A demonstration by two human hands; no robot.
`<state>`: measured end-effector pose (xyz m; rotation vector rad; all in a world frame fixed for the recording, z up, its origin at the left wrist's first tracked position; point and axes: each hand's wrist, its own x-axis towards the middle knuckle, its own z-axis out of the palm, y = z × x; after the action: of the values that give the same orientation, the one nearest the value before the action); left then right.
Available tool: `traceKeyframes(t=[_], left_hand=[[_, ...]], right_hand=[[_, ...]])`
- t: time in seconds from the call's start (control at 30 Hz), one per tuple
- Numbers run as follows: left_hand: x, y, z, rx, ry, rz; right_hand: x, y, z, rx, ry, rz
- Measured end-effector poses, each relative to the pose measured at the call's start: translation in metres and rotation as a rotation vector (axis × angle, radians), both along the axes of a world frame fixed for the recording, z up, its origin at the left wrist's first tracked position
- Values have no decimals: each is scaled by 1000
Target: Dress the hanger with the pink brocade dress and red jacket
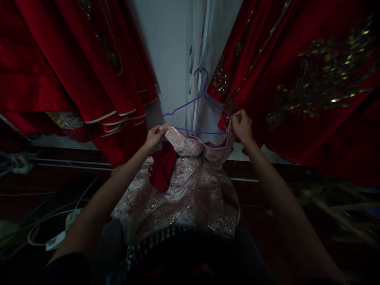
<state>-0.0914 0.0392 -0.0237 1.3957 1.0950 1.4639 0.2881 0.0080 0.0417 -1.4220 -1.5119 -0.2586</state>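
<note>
A pale pink brocade dress (190,198) with a shiny floral pattern is spread over my lap. My left hand (156,136) pinches its left shoulder strap near one end of a purple clothes hanger (185,105). At the hanger's other end, my right hand (242,124) is closed round the right strap. The hanger stands upright at the neckline, its hook pointing up at the white wall. Whether both straps sit over the hanger's ends is hard to make out, since my fingers cover them. A piece of red cloth (164,166) lies on the dress, below my left hand.
Red garments with pale trim (97,79) hang at the left, and red garments with gold sequins (297,91) hang at the right. Between them is a white wall (172,47) with a vertical pipe. A white power strip (56,240) and cable lie low on the left.
</note>
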Motion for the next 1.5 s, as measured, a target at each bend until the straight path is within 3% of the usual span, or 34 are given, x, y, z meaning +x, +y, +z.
traceKeyframes(t=[0.13, 0.27, 0.67, 1.5], left_hand=[[-22, 4, -17, -66, -57, 154], [-31, 4, -27, -55, -23, 209], [-25, 8, -19, 67, 1, 217], [-27, -3, -25, 20, -27, 223]], right_hand=[[3, -2, 5, 15, -32, 7], [3, -5, 7, -3, -64, 14], [3, -2, 5, -3, -57, -18], [6, -1, 6, -4, -40, 23]])
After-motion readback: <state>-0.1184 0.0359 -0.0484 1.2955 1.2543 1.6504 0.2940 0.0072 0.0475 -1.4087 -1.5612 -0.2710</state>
